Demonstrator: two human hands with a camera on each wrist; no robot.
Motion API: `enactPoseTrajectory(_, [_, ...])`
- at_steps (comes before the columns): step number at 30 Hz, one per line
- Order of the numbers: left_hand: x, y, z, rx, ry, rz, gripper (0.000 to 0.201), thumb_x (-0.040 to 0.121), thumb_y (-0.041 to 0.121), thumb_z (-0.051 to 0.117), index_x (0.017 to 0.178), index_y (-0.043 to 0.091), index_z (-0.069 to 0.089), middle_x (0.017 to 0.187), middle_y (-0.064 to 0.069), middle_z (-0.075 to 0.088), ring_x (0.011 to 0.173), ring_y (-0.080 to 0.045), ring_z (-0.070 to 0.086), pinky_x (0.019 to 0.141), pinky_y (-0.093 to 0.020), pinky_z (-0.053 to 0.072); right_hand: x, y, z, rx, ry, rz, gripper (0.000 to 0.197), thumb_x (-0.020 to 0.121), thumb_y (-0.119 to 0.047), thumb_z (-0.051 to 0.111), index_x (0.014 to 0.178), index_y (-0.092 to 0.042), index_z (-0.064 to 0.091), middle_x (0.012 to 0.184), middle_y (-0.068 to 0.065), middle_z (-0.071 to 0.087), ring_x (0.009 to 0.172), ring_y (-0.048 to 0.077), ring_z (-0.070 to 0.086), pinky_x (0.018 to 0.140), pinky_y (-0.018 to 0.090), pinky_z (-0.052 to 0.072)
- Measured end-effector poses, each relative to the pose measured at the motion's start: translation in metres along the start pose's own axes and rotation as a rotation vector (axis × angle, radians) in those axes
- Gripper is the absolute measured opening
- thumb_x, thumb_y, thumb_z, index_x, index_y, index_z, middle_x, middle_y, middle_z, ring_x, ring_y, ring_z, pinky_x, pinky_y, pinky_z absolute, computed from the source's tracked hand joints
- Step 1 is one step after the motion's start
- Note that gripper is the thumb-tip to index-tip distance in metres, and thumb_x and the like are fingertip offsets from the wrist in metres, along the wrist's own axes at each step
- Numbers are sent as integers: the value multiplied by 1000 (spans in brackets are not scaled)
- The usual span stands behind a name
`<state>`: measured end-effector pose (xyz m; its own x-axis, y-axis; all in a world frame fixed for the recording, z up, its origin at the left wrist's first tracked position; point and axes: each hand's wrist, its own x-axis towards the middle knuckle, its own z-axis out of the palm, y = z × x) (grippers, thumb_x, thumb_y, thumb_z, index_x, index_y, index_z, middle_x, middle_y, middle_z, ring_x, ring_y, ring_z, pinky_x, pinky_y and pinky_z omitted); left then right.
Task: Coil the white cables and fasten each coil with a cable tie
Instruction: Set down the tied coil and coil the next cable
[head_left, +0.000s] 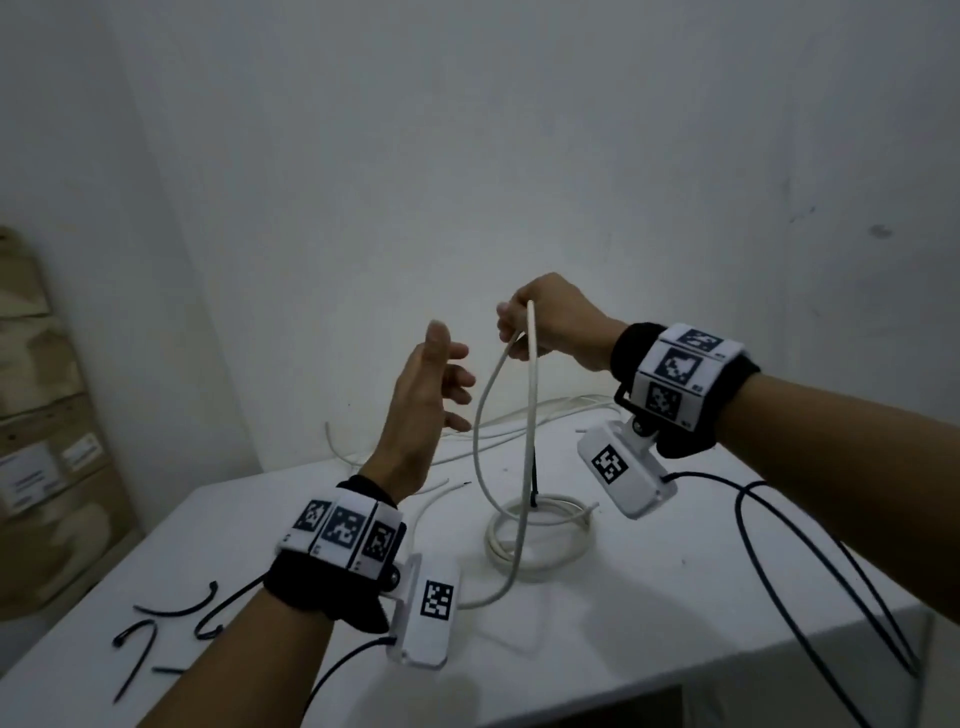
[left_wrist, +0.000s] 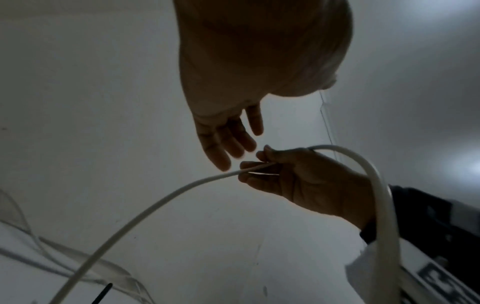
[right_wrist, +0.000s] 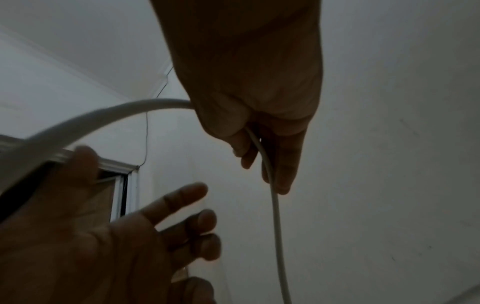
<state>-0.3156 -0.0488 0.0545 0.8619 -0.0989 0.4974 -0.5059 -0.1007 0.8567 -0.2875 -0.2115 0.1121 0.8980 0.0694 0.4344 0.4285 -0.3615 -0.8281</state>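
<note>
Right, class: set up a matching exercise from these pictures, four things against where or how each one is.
Things:
1. right hand
2. left hand
3. coil
4. black ties

States:
A. lies tied on the table
B. lie loose at the table's near left
C. grips a raised cable
D. open, fingers spread

Pairs: 1-C, 2-D, 3-A, 4-B

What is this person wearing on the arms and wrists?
Forearms bare, no sleeves. Each wrist has a black strap with a white band of black-and-white square markers: left wristband, right wristband. A white marker-tagged camera box hangs under each, left and right, trailing black cables.
</note>
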Motion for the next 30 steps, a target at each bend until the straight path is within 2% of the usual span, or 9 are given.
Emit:
enactPoseTrajectory(3, [-13,4,6,35,-211,55,59,73,65,55,109,18,56,92,-8,65,74,-17,63,61,-31,53,-4,-7,10,-204,17,-10,25,94,-10,52,72,-2,61,89,23,67,73,30,66,72,40,58])
enactPoseTrajectory(6, [-25,8,17,42,-263,98,33,87,36,66,102,8,59,65,-5,63,50,-19,58,48,-31,50,-6,-16,16,-286,-9,-16,20,93,-6,49,82,4,62,94,24,68,79,35,67,67,37,57])
enactPoseTrajectory(10, [-25,18,11,-239,5,155,41,91,44,46,72,9,53,38,5,32,29,-10,25,33,-17,22,-2,-14,12,-479,24,-30,23,91,-16,52,84,1,65,80,13,69,72,30,65,58,35,52])
enactPoseTrajectory(13, [-17,24,-8,-347,156,155,44,100,39,40,66,13,49,38,6,29,28,-10,24,33,-16,17,-6,8,5,-740,47,25,20,88,-28,54,79,-12,60,64,0,54,64,23,53,50,24,35])
enactPoseTrajectory(16, [-7,27,-31,-404,284,156,46,102,36,37,62,15,48,37,5,28,28,-11,22,34,-16,14,-8,46,-1,-821,-25,140,18,88,-30,53,81,-14,58,70,1,54,68,23,52,52,24,33])
enactPoseTrajectory(19, [2,28,-52,-431,411,162,46,102,35,37,61,16,46,36,4,28,29,-13,21,37,-19,12,-12,80,-16,-699,-119,259,24,92,-27,53,80,-12,67,72,2,57,74,22,54,58,26,37])
enactPoseTrajectory(22, [9,22,-70,-413,477,147,44,101,35,36,64,15,48,37,4,29,30,-14,22,37,-20,13,-19,99,-33,-510,-122,361,39,97,-36,47,70,-10,60,67,3,60,62,18,54,56,24,37])
enactPoseTrajectory(27, [10,-8,-57,-122,386,84,27,96,14,37,88,15,63,42,5,41,35,-10,31,34,-18,27,-27,94,-33,84,-20,388,42,92,-44,53,67,-19,32,55,-1,26,42,11,23,37,17,22])
enactPoseTrajectory(30, [7,-30,-33,-114,343,-77,27,89,2,34,85,11,59,48,1,40,37,-10,32,35,-20,31,-28,86,-20,561,-89,446,44,89,-56,49,73,-19,33,57,-3,24,48,11,22,44,22,22])
